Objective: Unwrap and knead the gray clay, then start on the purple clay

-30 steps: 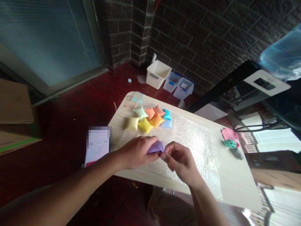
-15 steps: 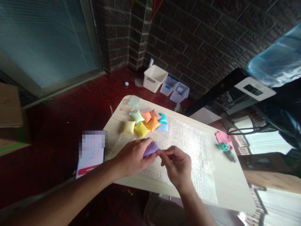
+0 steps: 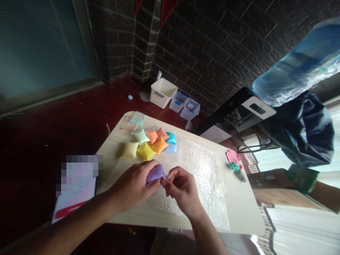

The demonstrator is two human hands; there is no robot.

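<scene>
A small purple packet (image 3: 155, 174), soft and pillow-shaped, is held above the table (image 3: 243, 212). My left hand (image 3: 135, 182) wraps round its body, with the thumb below and the fingers above. The fingertips of my right hand (image 3: 182, 187) pinch the clear end of the packet. Just beyond lie several puffy packets of the same shape, among them a yellow packet (image 3: 146, 151), an orange packet (image 3: 159, 145), a pale green packet (image 3: 140, 136) and a light blue packet (image 3: 170, 148). Beneath both hands spreads a sheet of bubble wrap (image 3: 204, 170).
A clear bag with teal bits (image 3: 136, 120) lies at the table's far left corner. Pink (image 3: 233, 156) and green pieces (image 3: 234, 166) sit near the right edge. A phone-like screen (image 3: 75, 191) stands at left. On the floor behind are a white basket (image 3: 162, 94) and two clear bins.
The whole scene has shifted left and slightly down as my head turned right. Both hands stay on the purple packet, and its clear end now shows between the right fingertips.
</scene>
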